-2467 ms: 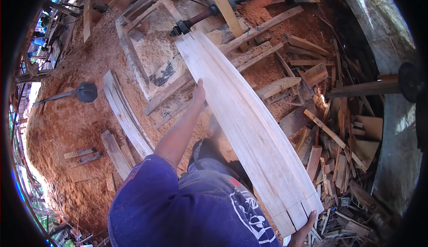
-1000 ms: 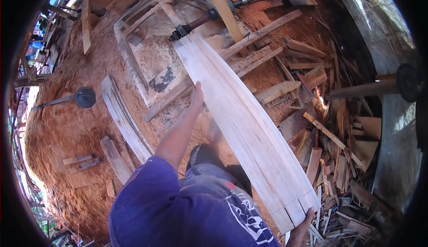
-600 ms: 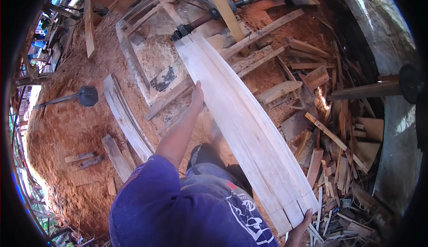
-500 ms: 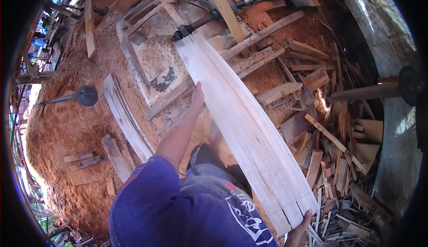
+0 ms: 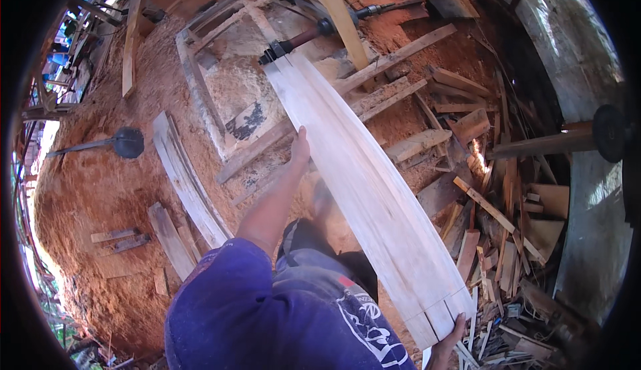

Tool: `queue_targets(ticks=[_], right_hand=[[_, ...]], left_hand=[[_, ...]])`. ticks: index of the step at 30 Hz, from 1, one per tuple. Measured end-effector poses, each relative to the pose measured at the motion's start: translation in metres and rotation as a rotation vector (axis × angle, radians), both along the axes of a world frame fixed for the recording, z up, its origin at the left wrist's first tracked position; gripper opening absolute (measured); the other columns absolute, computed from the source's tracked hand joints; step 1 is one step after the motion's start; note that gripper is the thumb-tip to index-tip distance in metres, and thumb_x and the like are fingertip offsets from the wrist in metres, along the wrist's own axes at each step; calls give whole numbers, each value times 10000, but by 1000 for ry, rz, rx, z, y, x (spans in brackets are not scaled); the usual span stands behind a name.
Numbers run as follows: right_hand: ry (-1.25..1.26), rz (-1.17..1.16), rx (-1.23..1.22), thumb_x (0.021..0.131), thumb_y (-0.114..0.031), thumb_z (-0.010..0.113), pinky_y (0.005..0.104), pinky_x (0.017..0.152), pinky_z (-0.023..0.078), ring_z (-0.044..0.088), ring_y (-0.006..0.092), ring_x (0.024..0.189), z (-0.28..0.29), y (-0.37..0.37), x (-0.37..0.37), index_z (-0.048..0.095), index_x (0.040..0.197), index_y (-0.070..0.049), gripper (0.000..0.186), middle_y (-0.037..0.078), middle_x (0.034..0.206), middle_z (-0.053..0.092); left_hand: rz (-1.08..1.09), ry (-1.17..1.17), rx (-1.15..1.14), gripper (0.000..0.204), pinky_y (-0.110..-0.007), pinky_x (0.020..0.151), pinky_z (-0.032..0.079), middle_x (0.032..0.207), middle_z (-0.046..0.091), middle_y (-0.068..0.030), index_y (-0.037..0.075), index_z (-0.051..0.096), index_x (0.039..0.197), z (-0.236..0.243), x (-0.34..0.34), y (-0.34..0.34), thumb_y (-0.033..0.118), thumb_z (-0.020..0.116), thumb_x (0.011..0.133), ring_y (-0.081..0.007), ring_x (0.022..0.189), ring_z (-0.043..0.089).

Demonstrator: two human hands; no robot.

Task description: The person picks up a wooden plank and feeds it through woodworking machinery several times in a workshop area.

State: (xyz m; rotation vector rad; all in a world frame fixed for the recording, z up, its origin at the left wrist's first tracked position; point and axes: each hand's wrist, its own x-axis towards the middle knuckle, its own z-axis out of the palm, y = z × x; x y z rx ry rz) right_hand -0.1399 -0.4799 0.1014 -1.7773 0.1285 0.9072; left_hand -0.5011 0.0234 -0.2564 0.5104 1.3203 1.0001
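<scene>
A long, wide, pale wooden board (image 5: 364, 190) slants from the far middle to the near right, with slits cut into both of its ends. My left hand (image 5: 300, 146) grips its left edge, fingers out of sight beneath it. At the near right corner, my right hand (image 5: 454, 340) is closed on the board's end, with fingertips showing on the edge. The board's far end lies against a dark cutter head (image 5: 275, 52) on a horizontal metal shaft (image 5: 304, 37). Whether the two touch or the shaft turns, I cannot tell.
A wooden frame (image 5: 200, 99) and beams (image 5: 400, 56) surround the shaft. Curved planks (image 5: 190, 179) lie on sawdust-covered ground at left, near a round dark disc on a rod (image 5: 128, 143). Scrap wood (image 5: 507, 263) is heaped at right, below a dark wheel (image 5: 609, 133).
The board and my left hand have shifted very slightly to the right in the picture. Both hands keep the same hold.
</scene>
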Motion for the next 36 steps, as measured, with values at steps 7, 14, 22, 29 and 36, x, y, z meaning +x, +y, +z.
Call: queue_targets(ticks=[7, 14, 22, 29, 36], right_hand=[[79, -51, 76, 983, -562, 498, 430, 1075, 426, 534, 324, 1283, -26, -64, 24, 364, 1498, 19, 788, 207, 1440, 503], [54, -50, 71, 984, -548, 500, 416, 1071, 422, 536, 313, 1281, -26, -94, 46, 375, 1487, 38, 782, 205, 1437, 510], [121, -80, 131, 971, -484, 526, 428, 1054, 440, 551, 308, 1255, -34, -84, 37, 391, 1462, 37, 728, 202, 1385, 535], [10, -68, 65, 991, -519, 503, 414, 1080, 427, 559, 312, 1271, -28, -61, 13, 399, 1466, 58, 754, 216, 1416, 532], [66, -41, 125, 989, -530, 499, 425, 1071, 435, 562, 319, 1265, -37, -54, 11, 401, 1466, 56, 762, 215, 1423, 528]], left_hand=[[-55, 26, -27, 621, -386, 1106, 422, 1449, 510, -156, -17, 372, 1492, 37, 27, -45, 445, 338, 1079, -259, 1300, 527], [-2, -119, 7, 692, -386, 1068, 453, 1460, 478, -199, -32, 307, 1526, 19, 42, -65, 467, 384, 1052, -289, 1291, 531], [-29, -39, 9, 697, -384, 1097, 417, 1476, 468, -192, -10, 303, 1539, 11, 33, -53, 487, 362, 1054, -277, 1309, 515], [-37, -112, -24, 674, -382, 1097, 418, 1468, 483, -169, -7, 313, 1534, 13, 23, -42, 473, 344, 1061, -271, 1305, 519], [-36, -50, -20, 682, -368, 1097, 413, 1463, 491, -173, -40, 340, 1512, 10, 18, -28, 472, 357, 1061, -274, 1303, 520]])
